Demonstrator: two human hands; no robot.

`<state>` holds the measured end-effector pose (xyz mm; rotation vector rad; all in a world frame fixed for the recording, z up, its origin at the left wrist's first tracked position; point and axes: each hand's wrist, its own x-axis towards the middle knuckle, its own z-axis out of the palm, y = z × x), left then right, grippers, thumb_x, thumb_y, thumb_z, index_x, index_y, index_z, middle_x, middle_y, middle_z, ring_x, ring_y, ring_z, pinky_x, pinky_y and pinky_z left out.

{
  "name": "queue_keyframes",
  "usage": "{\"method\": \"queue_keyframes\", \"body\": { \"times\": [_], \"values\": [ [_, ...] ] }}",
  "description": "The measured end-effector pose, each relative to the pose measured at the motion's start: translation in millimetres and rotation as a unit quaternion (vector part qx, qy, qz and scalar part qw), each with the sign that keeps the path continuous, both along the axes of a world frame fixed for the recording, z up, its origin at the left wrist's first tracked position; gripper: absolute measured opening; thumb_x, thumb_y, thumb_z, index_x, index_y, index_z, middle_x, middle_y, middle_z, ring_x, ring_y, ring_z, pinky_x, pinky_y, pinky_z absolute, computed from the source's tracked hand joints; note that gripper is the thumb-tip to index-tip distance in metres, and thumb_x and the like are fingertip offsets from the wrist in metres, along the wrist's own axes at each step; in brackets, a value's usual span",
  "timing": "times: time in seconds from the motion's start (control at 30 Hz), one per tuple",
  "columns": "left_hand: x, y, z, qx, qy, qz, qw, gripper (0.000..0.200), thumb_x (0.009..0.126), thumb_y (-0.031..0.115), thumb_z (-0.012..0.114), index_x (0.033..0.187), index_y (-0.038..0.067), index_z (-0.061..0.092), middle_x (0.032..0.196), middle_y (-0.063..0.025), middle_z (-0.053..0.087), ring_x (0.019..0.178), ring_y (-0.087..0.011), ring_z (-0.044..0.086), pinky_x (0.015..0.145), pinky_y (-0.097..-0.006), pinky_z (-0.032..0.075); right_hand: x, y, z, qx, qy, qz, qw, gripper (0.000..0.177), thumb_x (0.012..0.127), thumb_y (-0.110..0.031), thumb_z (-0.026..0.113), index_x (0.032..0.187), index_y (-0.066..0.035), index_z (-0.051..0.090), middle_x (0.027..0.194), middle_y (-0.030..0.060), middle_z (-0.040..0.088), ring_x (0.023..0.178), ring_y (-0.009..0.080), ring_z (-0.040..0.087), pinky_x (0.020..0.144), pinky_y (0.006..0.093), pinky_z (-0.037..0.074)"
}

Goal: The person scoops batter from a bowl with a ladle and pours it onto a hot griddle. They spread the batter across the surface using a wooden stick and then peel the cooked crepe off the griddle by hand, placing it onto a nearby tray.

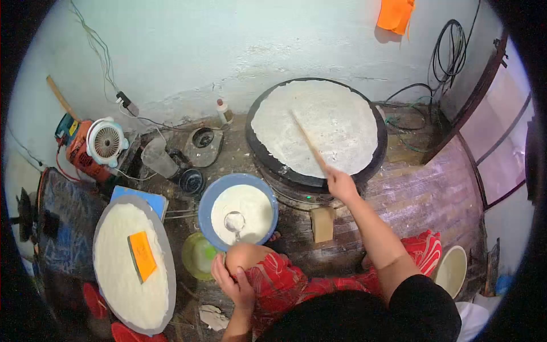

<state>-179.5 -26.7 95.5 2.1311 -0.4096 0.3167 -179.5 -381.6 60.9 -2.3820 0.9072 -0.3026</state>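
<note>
Right hand (pixel 342 183) grips a thin stick (pixel 307 142) laid on the flat bread (pixel 325 114), seemingly loosening it; next needs gentle sliding.

Floor (pixel 421 194) looks dark, worn and stained to me. Landmark is the round black griddle (pixel 279 170), sitting on it by the wall.
- 1 tan block (pixel 322 223) just on the griddle's near side.
- 1 blue bowl (pixel 206 199) of white batter just near-left of the griddle, with a green bowl (pixel 194 256) beyond it.
- Large round tray (pixel 162 228) well left and nearer me.
- Small bottle (pixel 223 111) just left, at the wall.
- Orange blower (pixel 91 145) well left.
- Cables (pixel 407 122) right.
- 1 white bowl (pixel 453 271) near-right.
</note>
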Motion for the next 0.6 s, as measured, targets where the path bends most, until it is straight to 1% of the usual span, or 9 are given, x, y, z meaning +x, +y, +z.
{"method": "queue_keyframes", "body": {
  "times": [0.03,0.1,0.13,0.17,0.2,0.23,0.37,0.47,0.6],
  "values": [
    [1.0,0.5,-1.1,0.007,-0.009,-0.006,1.000,0.051,0.085,0.030,0.042,0.119,-0.007,0.034,0.116,-0.0199,0.041,0.111,-0.0319,0.036,0.095,-0.0401,0.024,-6.1,3.2,-4.3,0.000,-0.001,-0.002,1.000,0.031,0.083,-0.016,0.043,0.111,-0.006,0.053,0.089,0.0110,0.062,0.074,0.0161,0.057,0.069,0.0282,0.044],
    [0.8,2.0,-1.9,0.015,-0.018,-0.011,1.000,0.050,0.085,0.030,0.042,0.119,-0.007,0.034,0.116,-0.0200,0.040,0.111,-0.0318,0.035,0.095,-0.0403,0.024,-17.9,11.4,-7.6,0.096,-0.115,0.168,0.974,0.033,0.086,-0.012,0.037,0.117,-0.006,0.047,0.080,0.0070,0.059,0.056,0.0147,0.052,0.055,0.0271,0.044],
    [0.4,1.9,-2.1,0.011,-0.020,-0.008,1.000,0.050,0.085,0.029,0.042,0.119,-0.007,0.034,0.117,-0.0199,0.040,0.111,-0.0317,0.035,0.095,-0.0403,0.025,-21.3,14.3,-2.5,0.096,-0.115,0.166,0.975,0.033,0.086,-0.012,0.037,0.117,-0.006,0.047,0.080,0.0070,0.059,0.056,0.0147,0.052,0.055,0.0271,0.044],
    [0.2,1.4,-2.6,0.007,-0.022,-0.008,1.000,0.049,0.086,0.029,0.042,0.119,-0.006,0.034,0.117,-0.0199,0.039,0.111,-0.0316,0.035,0.095,-0.0403,0.025,-28.9,17.4,4.1,0.270,-0.121,0.112,0.949,0.036,0.087,-0.012,0.035,0.122,-0.007,0.042,0.077,0.0059,0.057,0.050,0.0123,0.048,0.049,0.0252,0.042],
    [-1.1,0.9,-2.6,0.006,-0.022,-0.015,1.000,0.049,0.086,0.029,0.042,0.119,-0.006,0.034,0.117,-0.0199,0.039,0.111,-0.0316,0.035,0.095,-0.0403,0.025,-36.0,19.1,11.2,0.435,-0.124,0.052,0.890,0.038,0.088,-0.012,0.033,0.126,-0.008,0.036,0.075,0.0047,0.054,0.045,0.0099,0.044,0.043,0.0233,0.039],
    [-2.9,0.9,-1.8,-0.005,-0.009,-0.001,1.000,0.048,0.085,0.026,0.042,0.118,-0.007,0.035,0.117,-0.0212,0.039,0.111,-0.0335,0.035,0.094,-0.0421,0.025,-41.4,16.7,12.0,0.424,-0.140,0.037,0.894,0.040,0.089,-0.010,0.030,0.129,-0.012,0.030,0.072,0.0039,0.055,0.044,0.0063,0.045,0.040,0.0196,0.039],
    [-5.3,-0.3,5.2,-0.022,0.013,0.009,1.000,0.047,0.084,0.023,0.043,0.118,-0.008,0.034,0.117,-0.0212,0.038,0.110,-0.0344,0.035,0.094,-0.0430,0.024,-67.6,-12.8,-34.3,0.399,-0.260,-0.094,0.874,0.036,0.091,-0.012,0.027,0.127,-0.011,0.033,0.073,0.0064,0.056,0.042,0.0087,0.045,0.035,0.0216,0.038],
    [-5.3,0.3,2.6,-0.030,0.026,0.014,0.999,0.047,0.083,0.023,0.044,0.118,-0.007,0.034,0.117,-0.0207,0.037,0.110,-0.0339,0.034,0.094,-0.0427,0.024,-92.3,-15.9,-22.8,0.408,-0.266,-0.188,0.853,0.036,0.091,-0.012,0.025,0.126,-0.011,0.033,0.072,0.0070,0.056,0.040,0.0096,0.045,0.034,0.0218,0.037],
    [-6.0,-2.5,5.7,-0.032,0.038,0.018,0.999,0.048,0.083,0.022,0.044,0.119,-0.007,0.034,0.118,-0.0207,0.038,0.111,-0.0336,0.034,0.095,-0.0427,0.024,-117.5,-11.6,-30.1,0.390,-0.250,-0.214,0.860,0.035,0.091,-0.015,0.029,0.126,-0.011,0.034,0.072,0.0071,0.054,0.039,0.0085,0.042,0.034,0.0208,0.036]
  ]
}}
